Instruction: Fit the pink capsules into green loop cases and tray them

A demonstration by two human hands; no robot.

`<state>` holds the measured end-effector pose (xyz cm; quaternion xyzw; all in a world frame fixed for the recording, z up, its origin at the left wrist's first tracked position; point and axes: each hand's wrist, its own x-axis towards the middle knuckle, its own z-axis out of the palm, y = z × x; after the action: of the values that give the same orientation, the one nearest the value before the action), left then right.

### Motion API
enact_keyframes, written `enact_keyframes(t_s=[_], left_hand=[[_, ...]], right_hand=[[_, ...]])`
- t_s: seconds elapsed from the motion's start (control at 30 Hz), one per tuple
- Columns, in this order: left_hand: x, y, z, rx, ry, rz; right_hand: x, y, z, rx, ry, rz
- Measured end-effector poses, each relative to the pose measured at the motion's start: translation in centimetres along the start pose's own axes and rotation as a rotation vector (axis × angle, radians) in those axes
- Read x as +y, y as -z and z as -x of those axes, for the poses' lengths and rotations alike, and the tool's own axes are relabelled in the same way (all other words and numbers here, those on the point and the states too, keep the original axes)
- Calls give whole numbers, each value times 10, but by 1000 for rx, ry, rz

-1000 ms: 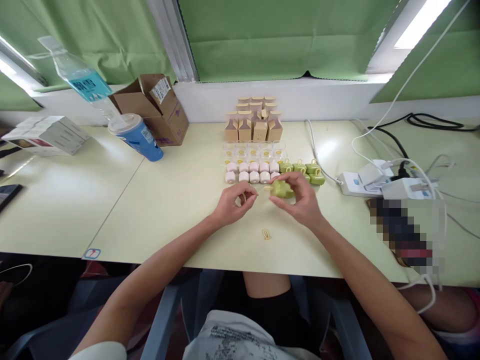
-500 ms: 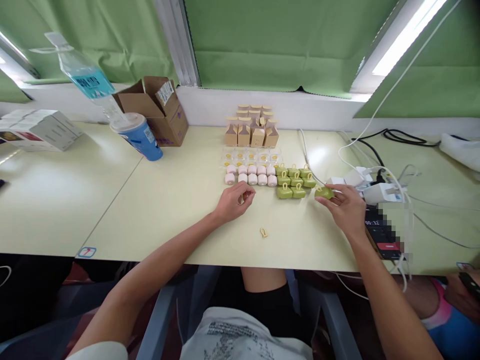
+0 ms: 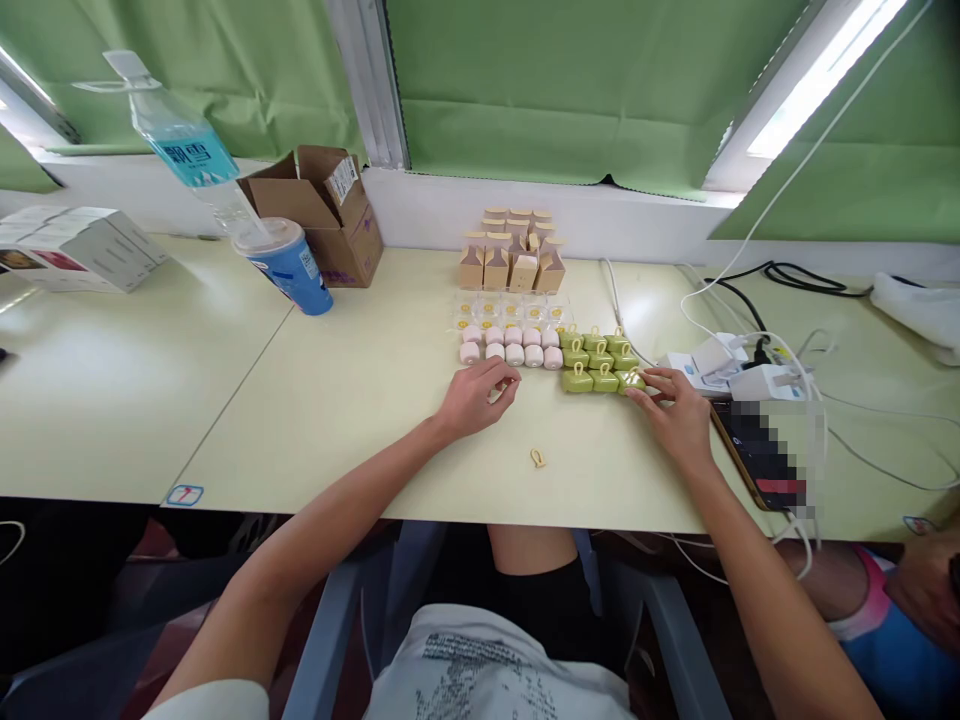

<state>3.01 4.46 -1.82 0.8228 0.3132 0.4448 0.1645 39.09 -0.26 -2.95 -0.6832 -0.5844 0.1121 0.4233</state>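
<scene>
My right hand (image 3: pixel 679 412) grips a small green case with a yellow loop (image 3: pixel 631 379) at its left and right sides. That case sits at the right end of the front row of several matching green cases (image 3: pixel 577 378), close against its neighbour. Just in front of several pale pink rounded pieces (image 3: pixel 514 354), my left hand (image 3: pixel 476 400) rests on the table with fingers curled toward the thumb. Whatever it pinches, if anything, I cannot make out. A loose yellow loop (image 3: pixel 538 458) lies on the table between my hands.
Clear plastic pieces (image 3: pixel 489 308) and small open cardboard boxes (image 3: pixel 496 267) stand behind the pink pieces. A power strip with chargers (image 3: pixel 720 365) and a phone (image 3: pixel 757 455) lie right. A blue cup (image 3: pixel 289 265), bottle (image 3: pixel 191 150) and carton (image 3: pixel 345 230) stand left. Another person's arm (image 3: pixel 817 580) shows lower right.
My right hand has moved left, bringing the green case from apart on the right to the end of the front row. My left hand keeps its curled pose.
</scene>
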Motion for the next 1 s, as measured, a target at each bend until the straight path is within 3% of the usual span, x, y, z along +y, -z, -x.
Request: enact_keyframes(t_s=[0.07, 0.17, 0.2, 0.27, 0.37, 0.43, 0.6, 0.7, 0.77, 0.87, 1.0], left_hand=[[-1, 1, -1, 43, 24, -79], [-6, 4, -2, 105, 112, -277], [-8, 5, -2, 99, 140, -338], [-13, 7, -2, 43, 173, -428], [-18, 8, -1, -74, 176, -484], [-18, 9, 0, -146, 157, -488], [-17, 9, 3, -330, 56, -446], [-18, 7, 6, -349, 11, -355], [-19, 6, 7, -321, -37, -275], [-17, 5, 6, -273, -115, -170], [-13, 4, 2, -221, -149, -129]], right_hand=[[-2, 1, 4, 74, 57, -14], [-17, 5, 18, 241, 270, -7], [-26, 5, 25, 236, 346, -14], [-47, 1, 39, 60, 453, -40], [-76, -17, 55, -542, 752, -64], [-89, -33, 58, -753, 856, -22], [-105, -52, 34, -986, 793, 1], [-115, -49, 2, -1067, 693, -111], [-119, -50, -16, -1019, 595, -274], [-114, -59, -26, -756, 515, -601], [-97, -79, -10, -461, 649, -602]])
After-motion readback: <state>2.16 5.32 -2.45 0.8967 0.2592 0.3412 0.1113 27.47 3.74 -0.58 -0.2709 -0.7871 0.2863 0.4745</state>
